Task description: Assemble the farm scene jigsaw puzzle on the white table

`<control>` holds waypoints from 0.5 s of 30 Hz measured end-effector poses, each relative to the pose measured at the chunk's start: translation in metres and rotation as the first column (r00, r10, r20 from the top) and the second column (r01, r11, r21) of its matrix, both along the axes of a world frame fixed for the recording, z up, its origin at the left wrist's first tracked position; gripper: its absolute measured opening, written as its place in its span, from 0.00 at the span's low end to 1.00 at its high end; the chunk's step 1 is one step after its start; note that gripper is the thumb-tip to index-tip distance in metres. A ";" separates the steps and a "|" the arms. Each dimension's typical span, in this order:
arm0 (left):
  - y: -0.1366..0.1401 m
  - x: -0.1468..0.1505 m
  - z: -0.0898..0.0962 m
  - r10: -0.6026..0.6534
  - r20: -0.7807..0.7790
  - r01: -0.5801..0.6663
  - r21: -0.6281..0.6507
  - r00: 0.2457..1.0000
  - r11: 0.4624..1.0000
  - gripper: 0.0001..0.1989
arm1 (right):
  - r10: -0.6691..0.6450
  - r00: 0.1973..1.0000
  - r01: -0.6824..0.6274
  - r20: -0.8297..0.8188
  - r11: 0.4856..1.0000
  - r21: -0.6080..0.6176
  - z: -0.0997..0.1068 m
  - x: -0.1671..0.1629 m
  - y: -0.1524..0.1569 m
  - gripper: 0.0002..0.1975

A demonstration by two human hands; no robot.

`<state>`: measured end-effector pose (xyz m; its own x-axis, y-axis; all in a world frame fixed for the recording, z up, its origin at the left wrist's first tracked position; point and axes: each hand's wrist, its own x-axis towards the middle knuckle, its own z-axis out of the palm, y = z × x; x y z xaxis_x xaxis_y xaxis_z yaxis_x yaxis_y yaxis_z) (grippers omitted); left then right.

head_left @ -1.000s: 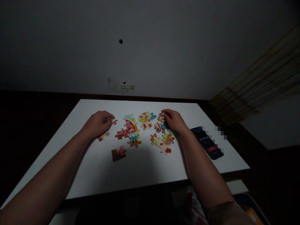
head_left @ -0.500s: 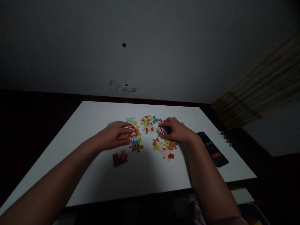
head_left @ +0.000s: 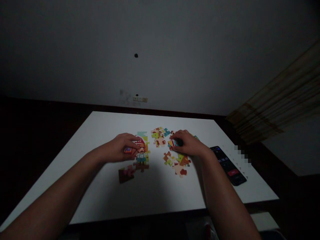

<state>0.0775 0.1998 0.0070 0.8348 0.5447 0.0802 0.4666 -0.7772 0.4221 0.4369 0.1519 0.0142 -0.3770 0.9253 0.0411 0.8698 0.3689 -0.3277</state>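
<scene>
On a bare white rectangular desk (head_left: 155, 196), you are handling colourful cardboard jigsaw pieces with both hands. Your left hand (head_left: 122, 146) lies over the left side of a joined puzzle section showing a red barn and a figure in blue (head_left: 141, 158), its fingers parted; whether they grip cannot be told. Your right hand (head_left: 187, 142) curves narrowly over a red, white and blue piece (head_left: 172, 144) at its fingertips; its grip is unclear too. Shifting the section would seem to call for even, flat pressure. Between your hands, slightly farther off, sits a green-and-tan cluster (head_left: 158, 136); nearer you lies a brown-and-pink clump (head_left: 126, 174).
</scene>
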 end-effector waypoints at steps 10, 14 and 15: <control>-0.011 0.053 0.035 0.005 0.067 -0.012 0.104 0.998 0.995 0.13 | -0.049 0.999 0.049 -0.004 0.999 -0.011 0.001 0.004 -0.003 0.21; 0.013 0.104 0.024 0.186 0.091 -0.198 0.138 0.978 0.971 0.17 | -0.177 0.984 0.181 -0.039 0.967 0.178 -0.002 -0.008 0.005 0.14; 0.021 0.115 0.019 0.203 0.099 -0.214 0.118 0.974 0.970 0.17 | -0.204 0.978 0.207 -0.038 0.952 0.226 -0.003 -0.013 0.008 0.15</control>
